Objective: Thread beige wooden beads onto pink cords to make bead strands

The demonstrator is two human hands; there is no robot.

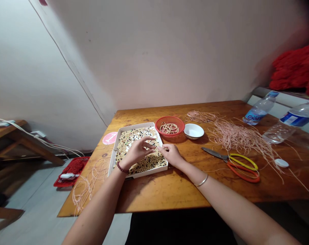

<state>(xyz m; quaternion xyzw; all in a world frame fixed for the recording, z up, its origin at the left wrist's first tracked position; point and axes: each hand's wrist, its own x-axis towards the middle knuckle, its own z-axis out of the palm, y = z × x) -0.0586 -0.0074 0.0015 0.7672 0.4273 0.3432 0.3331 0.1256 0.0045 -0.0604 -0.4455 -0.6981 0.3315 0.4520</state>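
Tray (148, 172) of loose beads (123, 146) left of centre in frame, on the table (156, 199). Left hand (140, 149) over it, fingers partly open, no visible hold. Right hand (171, 154) at the tray's right edge, fingers curled; can't tell if they pinch anything. Red basket (169, 134) with beaded loops behind; pink cords (236, 136) right of centre. Likely step: bead picking or threading. Next move calls for a fine pinch, cord end steady.
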